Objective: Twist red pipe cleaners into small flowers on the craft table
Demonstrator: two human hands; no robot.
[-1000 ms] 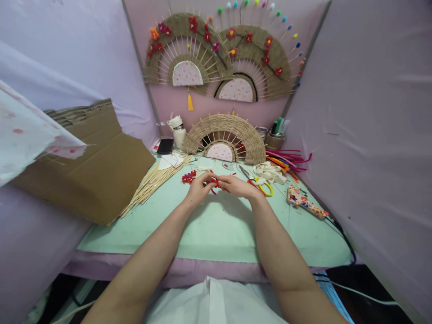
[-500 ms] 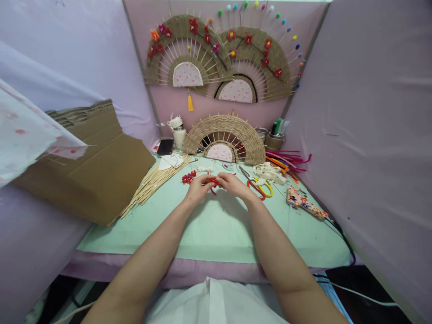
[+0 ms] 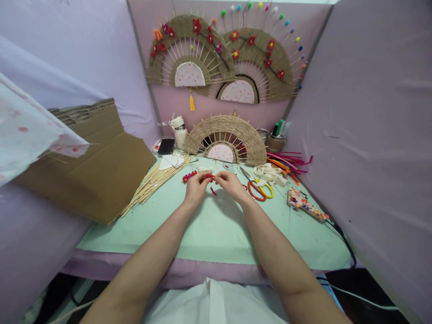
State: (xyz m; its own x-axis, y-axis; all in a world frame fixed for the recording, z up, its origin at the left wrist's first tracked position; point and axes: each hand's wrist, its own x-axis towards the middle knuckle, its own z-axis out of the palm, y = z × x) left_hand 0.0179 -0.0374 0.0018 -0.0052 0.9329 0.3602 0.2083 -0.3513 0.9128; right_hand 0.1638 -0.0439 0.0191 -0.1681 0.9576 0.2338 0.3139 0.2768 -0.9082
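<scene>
My left hand [image 3: 196, 186] and my right hand [image 3: 229, 183] meet over the middle of the table, fingertips pinched on a small piece of red pipe cleaner [image 3: 210, 177]. Its exact shape is partly hidden by the fingers. Just left of my left hand lie finished-looking red and purple pipe cleaner flowers [image 3: 189, 176]. A short magenta pipe cleaner scrap [image 3: 213, 191] rests on the cloth between my wrists. Scissors with red and yellow handles [image 3: 258, 191] lie to the right of my right hand.
A woven fan [image 3: 222, 123] stands behind my hands. Thin sticks [image 3: 148, 186] and cardboard [image 3: 91, 175] are at left. At right lie pipe cleaners [image 3: 290, 159], cream fabric strips [image 3: 270, 173] and a patterned glue gun [image 3: 305, 204] with its cable. Decorated fans [image 3: 189, 27] hang on the back wall.
My fingertips have drawn slightly apart, with the red pipe cleaner showing thinner between them. The magenta scrap shows more fully. The whole view has shifted a little.
</scene>
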